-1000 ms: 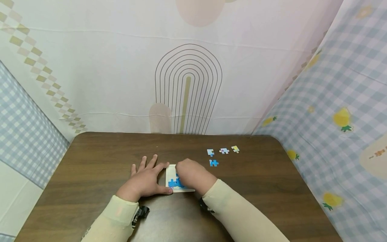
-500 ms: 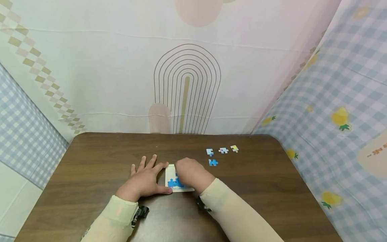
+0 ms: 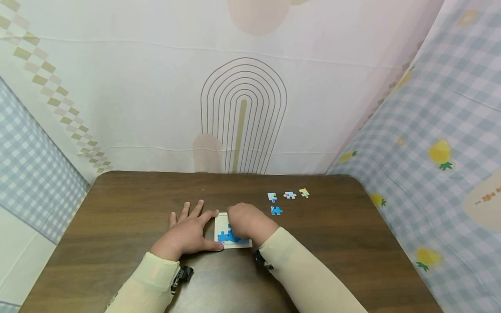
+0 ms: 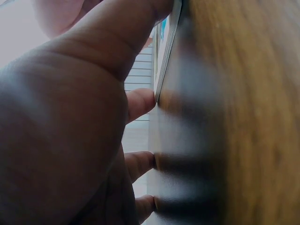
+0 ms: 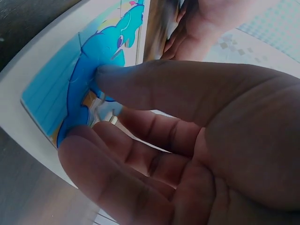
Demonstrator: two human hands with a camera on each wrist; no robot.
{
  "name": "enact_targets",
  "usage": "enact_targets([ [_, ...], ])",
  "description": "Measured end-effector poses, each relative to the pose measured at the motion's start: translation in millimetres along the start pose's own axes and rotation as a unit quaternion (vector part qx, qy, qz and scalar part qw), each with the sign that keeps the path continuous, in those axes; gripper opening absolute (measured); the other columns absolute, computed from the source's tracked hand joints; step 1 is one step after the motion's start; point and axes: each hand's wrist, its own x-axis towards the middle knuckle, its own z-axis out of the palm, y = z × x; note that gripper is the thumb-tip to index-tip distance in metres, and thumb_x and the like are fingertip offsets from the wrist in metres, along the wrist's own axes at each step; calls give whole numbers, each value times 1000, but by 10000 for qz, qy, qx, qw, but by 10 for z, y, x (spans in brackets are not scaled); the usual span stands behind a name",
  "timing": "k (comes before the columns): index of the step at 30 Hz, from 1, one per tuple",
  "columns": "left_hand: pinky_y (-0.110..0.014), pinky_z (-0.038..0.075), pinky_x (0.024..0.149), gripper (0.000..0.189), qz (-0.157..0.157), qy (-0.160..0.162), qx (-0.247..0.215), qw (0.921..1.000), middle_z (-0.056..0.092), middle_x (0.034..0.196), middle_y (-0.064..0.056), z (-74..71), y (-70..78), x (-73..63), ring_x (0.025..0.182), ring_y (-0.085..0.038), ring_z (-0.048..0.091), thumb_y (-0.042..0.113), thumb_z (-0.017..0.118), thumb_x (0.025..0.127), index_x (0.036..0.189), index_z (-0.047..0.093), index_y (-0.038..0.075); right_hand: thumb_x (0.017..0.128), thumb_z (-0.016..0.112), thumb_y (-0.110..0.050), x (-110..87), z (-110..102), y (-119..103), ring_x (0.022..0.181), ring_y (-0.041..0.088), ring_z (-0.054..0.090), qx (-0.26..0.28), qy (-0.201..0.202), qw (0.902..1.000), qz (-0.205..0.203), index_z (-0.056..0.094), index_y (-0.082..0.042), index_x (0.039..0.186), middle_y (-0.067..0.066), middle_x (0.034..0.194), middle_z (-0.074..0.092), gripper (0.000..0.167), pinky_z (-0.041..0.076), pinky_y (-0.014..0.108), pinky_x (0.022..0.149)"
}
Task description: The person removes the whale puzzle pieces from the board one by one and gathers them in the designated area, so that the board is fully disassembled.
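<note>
A small jigsaw board [image 3: 220,218] with a pale frame lies near the table's middle, blue puzzle pieces [image 3: 227,237] fitted along its near side. My left hand [image 3: 187,234] lies spread at the board's left, index fingertip and thumb at its corners on that side. Its other fingertips [image 4: 146,203] rest on the wood in the left wrist view. My right hand [image 3: 250,222] is over the board with curled fingers, covering its right part. In the right wrist view, thumb [image 5: 136,86] and index finger pinch at a blue puzzle piece [image 5: 79,96] within the picture.
Right of the board and farther back lie several loose pieces: a blue one [image 3: 276,211], a pale blue one [image 3: 272,197], a white-and-blue one [image 3: 290,195] and a yellowish one [image 3: 304,192]. The brown table [image 3: 137,195] meets a patterned cloth [image 3: 156,100] behind.
My right hand has shifted slightly away from the near edge, uncovering more of the board's near right corner. The left hand and loose pieces have stayed put.
</note>
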Motion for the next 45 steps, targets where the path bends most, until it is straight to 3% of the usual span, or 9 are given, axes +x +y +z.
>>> enact_targets([
  [7, -92, -1, 125, 110, 13, 35, -18, 10000, 12, 190, -19, 3, 8, -1, 172, -59, -3, 81, 88, 79, 172, 47, 39, 106, 75, -19, -43, 30, 23, 99, 17, 72, 75, 143, 9999, 40, 66, -4, 149, 11, 126, 79, 46, 65, 39, 98],
  [11, -92, -1, 126, 110, -8, 31, -20, 10000, 12, 190, -18, 1, 6, -5, 173, -59, -2, 81, 88, 79, 172, 48, 39, 104, 77, -19, -80, 83, 26, 86, 16, 66, 167, 414, 9990, 34, 67, -5, 145, 9, 117, 79, 45, 63, 38, 84],
  [16, -92, -1, 126, 110, -26, 26, -23, 10000, 12, 190, -18, -1, 11, -18, 173, -59, -3, 81, 89, 78, 172, 47, 39, 100, 83, -19, -162, 185, 48, 77, 15, 60, 307, 929, 9951, -112, 68, -13, 125, 3, 105, 73, 30, 58, 35, 71],
  [20, -92, -1, 126, 111, -45, 23, -11, 10000, 11, 190, -18, 0, 7, -12, 173, -58, -3, 82, 88, 78, 172, 47, 38, 99, 85, -23, -229, 252, 58, 75, 14, 59, 300, 1260, 9913, -230, 66, -17, 123, 2, 110, 72, 31, 58, 34, 68],
  [28, -92, -2, 126, 112, -63, 9, -1, 10000, 11, 190, -18, -4, 5, 4, 173, -59, -4, 82, 88, 79, 172, 47, 38, 101, 86, -31, -296, 310, 69, 75, 15, 61, 180, 1511, 9876, -375, 67, -21, 127, 2, 116, 72, 34, 61, 36, 71],
  [33, -91, -2, 126, 112, -56, 0, -19, 10000, 10, 190, -18, -1, 8, 4, 173, -58, -5, 82, 88, 79, 173, 46, 38, 107, 79, -28, -358, 340, 127, 67, 12, 58, 49, 1782, 9810, -761, 70, -24, 126, 0, 117, 73, 21, 58, 33, 63],
  [38, -92, -2, 126, 112, -22, 24, -52, 10000, 11, 190, -19, 9, 12, 4, 173, -59, -4, 81, 89, 78, 173, 46, 38, 114, 67, -21, -428, 378, 207, 59, 9, 49, 123, 1950, 9720, -1302, 71, -26, 121, -4, 105, 68, 9, 44, 26, 52],
  [41, -92, -1, 126, 112, -28, 38, -9, 10000, 11, 190, -19, 17, 5, 12, 173, -59, -3, 82, 88, 78, 173, 46, 38, 114, 67, -19, -460, 399, 248, 61, 7, 48, 279, 1965, 9667, -1614, 71, -27, 118, -7, 100, 65, 9, 41, 23, 53],
  [45, -92, -1, 126, 112, -37, 57, 6, 10000, 12, 190, -19, 18, 1, 16, 173, -59, -2, 82, 88, 78, 172, 47, 37, 113, 69, -17, -461, 429, 296, 73, 5, 54, 643, 2085, 9574, -1891, 73, -25, 118, -7, 103, 67, 10, 50, 23, 65],
])
